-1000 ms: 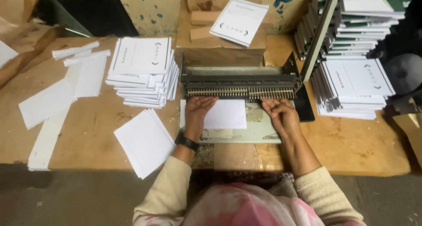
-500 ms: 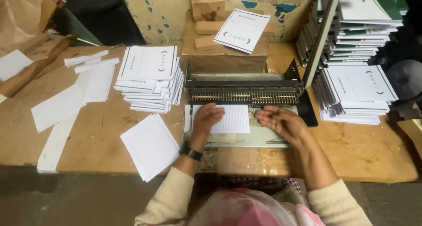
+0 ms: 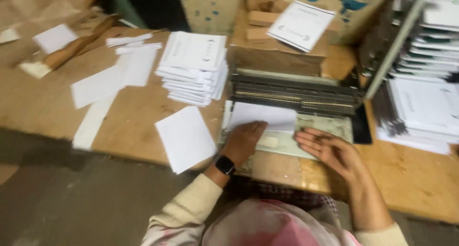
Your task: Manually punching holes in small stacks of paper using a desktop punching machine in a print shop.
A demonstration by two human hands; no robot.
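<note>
**Binding station: hands, sheets and stock on the wooden table**

Left hand (image 3: 245, 141): lies palm down on the white sheet (image 3: 267, 117), fingers held close together and flat, tips pointing toward the machine. A dark wristwatch (image 3: 224, 165) sits on the wrist above a cream sleeve.

Right hand (image 3: 329, 149): hovers low over the machine's pale base plate (image 3: 330, 126), fingers loosely spread and slightly curled, holding nothing. Whether it touches the plate cannot be told.

White sheet: lies on the base plate near the table's front edge, its far edge pushed up against the comb of the binding machine (image 3: 294, 94).

Binding machine: dark metal, long row of teeth, set mid-table behind the sheet; its pale lever arm (image 3: 394, 42) rises diagonally toward the right rear.

Cardboard box (image 3: 267, 54): stands directly behind the machine, with one spiral-bound booklet (image 3: 301, 18) lying on top.

Stack of white booklets (image 3: 193, 66): left of the machine, just beside it, somewhat fanned.

Loose white sheet (image 3: 185, 137): lies at the front edge, left of the left hand, its corner hanging over the edge.

Paper strips and offcuts (image 3: 114, 81): scattered over the left half of the table (image 3: 48, 107).

Bound booklets (image 3: 420, 107): piled at the right edge, spines toward the machine; more stacks behind them, blurred.
</note>
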